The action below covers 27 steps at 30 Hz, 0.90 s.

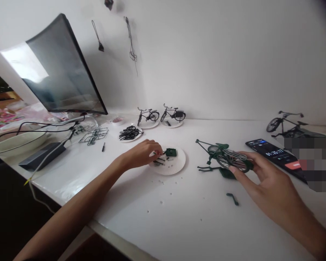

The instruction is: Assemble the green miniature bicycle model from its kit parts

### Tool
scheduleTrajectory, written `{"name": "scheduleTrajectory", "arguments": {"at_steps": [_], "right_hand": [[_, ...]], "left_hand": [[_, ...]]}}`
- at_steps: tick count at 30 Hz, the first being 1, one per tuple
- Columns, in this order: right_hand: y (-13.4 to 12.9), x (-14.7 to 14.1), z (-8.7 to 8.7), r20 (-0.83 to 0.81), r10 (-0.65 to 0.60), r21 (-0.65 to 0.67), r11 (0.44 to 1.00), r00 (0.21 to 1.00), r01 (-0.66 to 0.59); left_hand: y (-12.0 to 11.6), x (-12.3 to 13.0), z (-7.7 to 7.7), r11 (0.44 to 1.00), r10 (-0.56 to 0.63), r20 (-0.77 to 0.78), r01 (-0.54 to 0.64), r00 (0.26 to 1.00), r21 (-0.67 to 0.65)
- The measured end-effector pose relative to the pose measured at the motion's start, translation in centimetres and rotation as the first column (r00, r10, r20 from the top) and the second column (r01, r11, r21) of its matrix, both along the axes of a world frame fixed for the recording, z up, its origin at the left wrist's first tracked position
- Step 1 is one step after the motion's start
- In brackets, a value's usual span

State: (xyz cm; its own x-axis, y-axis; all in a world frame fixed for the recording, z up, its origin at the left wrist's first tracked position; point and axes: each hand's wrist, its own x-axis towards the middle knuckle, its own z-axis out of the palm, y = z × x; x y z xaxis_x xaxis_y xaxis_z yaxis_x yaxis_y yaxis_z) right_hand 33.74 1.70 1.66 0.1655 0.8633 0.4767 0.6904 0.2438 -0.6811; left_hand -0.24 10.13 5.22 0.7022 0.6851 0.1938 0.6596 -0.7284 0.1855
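My left hand (141,154) reaches over a white paper plate (178,166), its fingertips among small dark parts (159,159) and close to a square green piece (171,152). I cannot tell whether those fingers hold anything. My right hand (263,181) grips a partly built green model bicycle (228,157) by its wheel, to the right of the plate. A dark green frame piece (226,173) lies under the bicycle, partly hidden. On the white table (179,210), a loose green part (233,198) sits below my right hand.
A smartphone (271,154) showing a timer lies right of the bicycle. Black model bicycles (148,116) stand at the back, with a plate of black parts (129,133) and a green parts sprue (93,136) nearby. A monitor (62,69) and cables occupy the back left.
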Motion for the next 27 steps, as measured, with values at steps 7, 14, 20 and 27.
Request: {"name": "scheduleTrajectory", "arguments": {"at_steps": [7,14,20,27], "right_hand": [[0.2,0.0,-0.2,0.008,-0.012,0.003,1.0,1.0,0.012],[0.3,-0.7,0.1,-0.019,0.019,-0.001,1.0,1.0,-0.019],[-0.2,-1.3,0.5,-0.174,0.09,-0.09,0.99,0.981,-0.107],[-0.5,-1.9,1.7,-0.428,0.145,-0.178,0.954,0.892,-0.241]], "left_hand": [[0.0,1.2,-0.9,0.997,-0.02,-0.053,0.024,0.998,0.08],[0.3,2.0,-1.3,0.98,-0.067,-0.095,0.083,0.993,0.179],[0.4,2.4,-1.8,0.975,-0.081,-0.089,0.098,0.993,0.198],[0.3,2.1,-1.4,0.995,-0.051,0.013,0.05,0.999,0.089]]}}
